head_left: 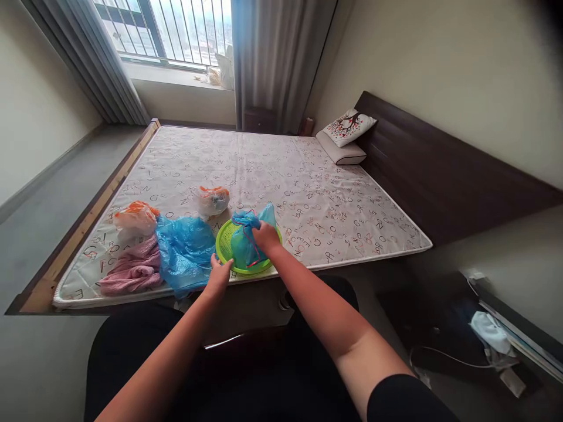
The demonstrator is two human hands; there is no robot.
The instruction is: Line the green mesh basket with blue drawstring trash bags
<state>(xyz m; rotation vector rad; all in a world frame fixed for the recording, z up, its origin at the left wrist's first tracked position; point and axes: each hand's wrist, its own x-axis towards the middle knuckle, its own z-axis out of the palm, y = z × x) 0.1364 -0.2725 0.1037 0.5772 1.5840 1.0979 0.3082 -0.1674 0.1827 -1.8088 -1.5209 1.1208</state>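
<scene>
Left hand (219, 274): fingers pinching basket (224, 249) rim at 7 o'clock. Right hand (265, 235): clenched on bag (246, 240) inside basket, near bed (308, 205) edge. Bag likely light, soft, crinkly; take by knotted top. Blue sheet (185, 252), towel (134, 269) at 9 o'clock.

Bare mattress (272, 176) printed with letters, on a wooden bed frame (88, 217). Two pillows (345, 138) stacked against the dark headboard (422, 170). Near the front edge: pink towel (132, 269), large blue plastic bag (185, 252) just beside it, two clear bags with orange contents (134, 218) and (213, 200). Barred window (176, 26) between grey curtains (272, 58). Cables and clutter on the floor at right (484, 340).
</scene>
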